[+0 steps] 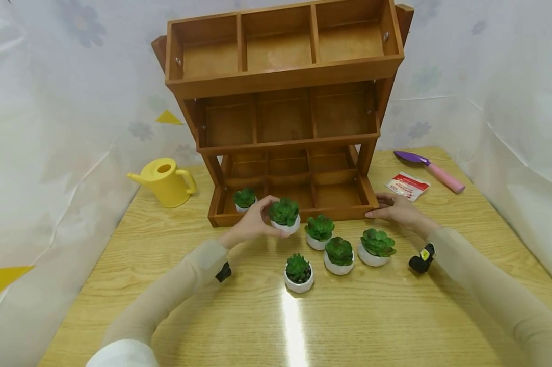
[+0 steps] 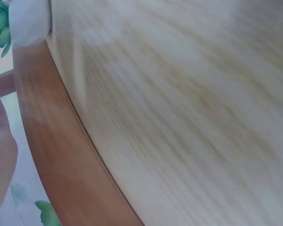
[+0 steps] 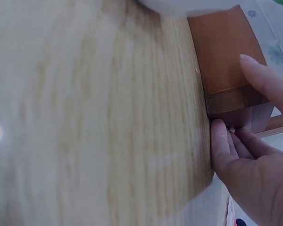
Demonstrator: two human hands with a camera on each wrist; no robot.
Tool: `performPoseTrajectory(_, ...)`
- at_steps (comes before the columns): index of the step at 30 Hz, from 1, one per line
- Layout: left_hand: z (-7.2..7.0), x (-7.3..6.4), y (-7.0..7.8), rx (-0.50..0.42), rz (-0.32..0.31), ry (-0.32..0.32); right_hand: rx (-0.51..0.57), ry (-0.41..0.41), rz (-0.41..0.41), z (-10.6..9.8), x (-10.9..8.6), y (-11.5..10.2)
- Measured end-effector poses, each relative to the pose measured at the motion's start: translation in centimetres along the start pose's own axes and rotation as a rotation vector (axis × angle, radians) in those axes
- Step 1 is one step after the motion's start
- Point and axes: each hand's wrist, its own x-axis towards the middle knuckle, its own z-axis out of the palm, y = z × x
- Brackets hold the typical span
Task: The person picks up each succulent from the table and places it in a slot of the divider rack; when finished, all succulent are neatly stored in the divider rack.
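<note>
A green artificial succulent in a white pot [image 1: 285,216] is held by my left hand [image 1: 253,221], thumb in front and fingers behind, before the lowest tier of a brown wooden shelf [image 1: 285,145]. In the left wrist view only part of the left hand [image 2: 1,160] shows at the edge. My right hand [image 1: 401,210] holds the shelf's lower right front corner. The right wrist view shows the right thumb [image 3: 264,77] against the front board [image 3: 228,52] and the other fingers at its end. Another potted succulent [image 1: 245,200] sits in the bottom left compartment.
Several potted succulents, including a spiky one [image 1: 298,275] and a broad-leaved one [image 1: 375,250], stand on the wooden table [image 1: 220,326] before the shelf. A yellow watering can [image 1: 165,183] is left of it. A red-and-white packet [image 1: 407,186] and pink-handled trowel [image 1: 443,176] lie right.
</note>
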Motion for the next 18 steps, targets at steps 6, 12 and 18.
performPoseTrajectory(6, 0.8, 0.9, 0.1, 0.027, -0.011, 0.097, 0.006, -0.004, 0.004, 0.0, -0.1, 0.0)
performPoseTrajectory(12, 1.4, 1.9, 0.1, 0.080, -0.032, 0.236, 0.014, 0.003, 0.004, 0.0, 0.0, 0.3)
performPoseTrajectory(18, 1.6, 2.9, 0.0, 0.131, -0.058, 0.327, 0.023, 0.009, 0.000, 0.1, 0.0, 0.4)
